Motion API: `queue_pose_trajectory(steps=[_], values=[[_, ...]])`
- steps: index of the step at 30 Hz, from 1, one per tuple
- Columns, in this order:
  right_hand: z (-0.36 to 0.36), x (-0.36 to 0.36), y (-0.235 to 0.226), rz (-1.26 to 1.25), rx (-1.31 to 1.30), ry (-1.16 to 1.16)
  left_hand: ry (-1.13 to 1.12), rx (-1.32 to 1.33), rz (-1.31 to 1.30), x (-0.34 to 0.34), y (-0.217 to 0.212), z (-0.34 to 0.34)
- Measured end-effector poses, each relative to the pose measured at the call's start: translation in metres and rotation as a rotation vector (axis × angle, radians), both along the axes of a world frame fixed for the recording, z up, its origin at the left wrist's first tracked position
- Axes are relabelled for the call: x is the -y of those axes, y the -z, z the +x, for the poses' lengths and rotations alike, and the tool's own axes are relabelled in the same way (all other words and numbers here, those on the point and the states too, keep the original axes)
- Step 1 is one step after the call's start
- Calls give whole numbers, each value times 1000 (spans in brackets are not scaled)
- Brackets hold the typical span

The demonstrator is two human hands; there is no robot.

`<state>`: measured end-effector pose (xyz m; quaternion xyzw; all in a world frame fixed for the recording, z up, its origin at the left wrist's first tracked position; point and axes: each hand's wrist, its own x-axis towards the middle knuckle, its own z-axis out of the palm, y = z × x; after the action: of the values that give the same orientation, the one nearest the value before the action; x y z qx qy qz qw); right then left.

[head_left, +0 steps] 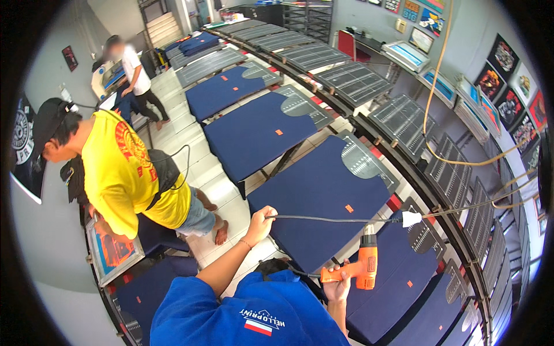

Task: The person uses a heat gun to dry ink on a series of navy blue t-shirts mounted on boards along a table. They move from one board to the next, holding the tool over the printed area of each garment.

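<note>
My left hand is closed around a thin black cable. From there the cable runs right to a white plug connector, joined to another cord. My right hand grips the handle of an orange heat gun, its metal nozzle pointing away from me. Below the heat gun lies a navy fabric piece with a small orange mark, spread on a printing board. Another navy fabric piece lies just beyond my hands, with a grey patterned board end showing past its curved neckline.
A co-worker in a yellow shirt stands at the left by a framed screen. Another person in white is farther back. Bare grey boards line the far side of a dark rail. A yellowish hose hangs at right.
</note>
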<state>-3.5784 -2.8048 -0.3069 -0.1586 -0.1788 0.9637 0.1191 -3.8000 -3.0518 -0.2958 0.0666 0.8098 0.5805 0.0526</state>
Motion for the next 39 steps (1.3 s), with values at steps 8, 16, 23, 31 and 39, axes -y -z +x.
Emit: queue_pose_trajectory(steps=[8,16,23,31,39], values=[[-86,53,-42,-85,-27,-316,-241,-169,0,92,-46,45],[-166,112,-104,212,-268,-542,-382,-108,13,141,-73,53],[-240,169,-199,472,-396,-521,-255,-49,-129,170,-76,39],[-339,215,-322,276,-737,-381,-110,-8,-134,203,-40,35],[-494,241,-433,304,-1008,-231,181,61,37,222,-76,3]])
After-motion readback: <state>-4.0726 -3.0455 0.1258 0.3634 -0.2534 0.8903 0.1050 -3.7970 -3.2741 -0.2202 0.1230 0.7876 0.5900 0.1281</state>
